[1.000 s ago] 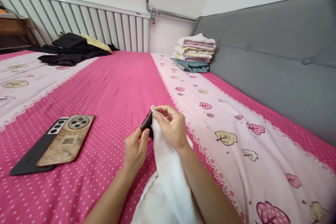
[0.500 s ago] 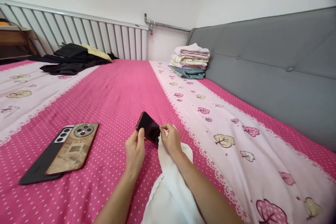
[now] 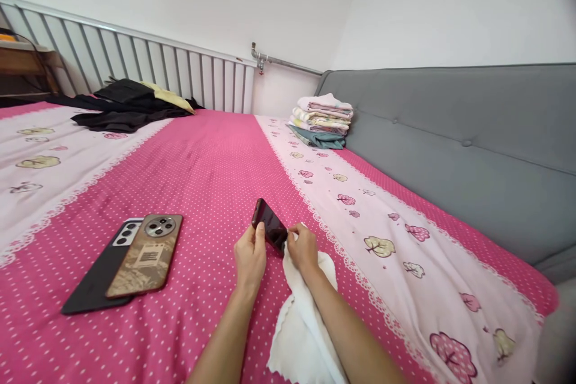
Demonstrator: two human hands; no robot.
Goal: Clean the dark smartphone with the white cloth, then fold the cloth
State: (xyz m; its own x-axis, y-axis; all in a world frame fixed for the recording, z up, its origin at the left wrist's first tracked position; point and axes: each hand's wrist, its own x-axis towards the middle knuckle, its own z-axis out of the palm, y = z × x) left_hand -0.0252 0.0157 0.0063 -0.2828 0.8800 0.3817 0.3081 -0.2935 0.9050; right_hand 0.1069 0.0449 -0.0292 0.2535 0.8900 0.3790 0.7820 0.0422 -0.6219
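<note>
A dark smartphone (image 3: 271,225) is tilted above the pink bedding, its black screen facing me. My left hand (image 3: 250,255) grips its left end, thumb along the near edge. At the phone's right end, my right hand (image 3: 303,247) pinches a white cloth (image 3: 300,330) against the edge. The cloth hangs down below my right wrist and spreads over the bed. To the left lie two more phones, backs up: a brown marbled phone (image 3: 148,258) with a round camera ring rests partly on a black phone (image 3: 96,279).
Folded cloths (image 3: 321,120) are stacked by the grey padded headboard (image 3: 450,120). Black and yellow clothes (image 3: 130,102) lie at the far left, before a white radiator (image 3: 148,57). A polka-dot sheet (image 3: 211,174) covers the bed, and a pipe (image 3: 288,63) runs along the wall.
The view has tilted up and turned slightly, showing more wall. My hands still hold the phone and cloth in nearly the same pose; the two phones on the bed have not moved.
</note>
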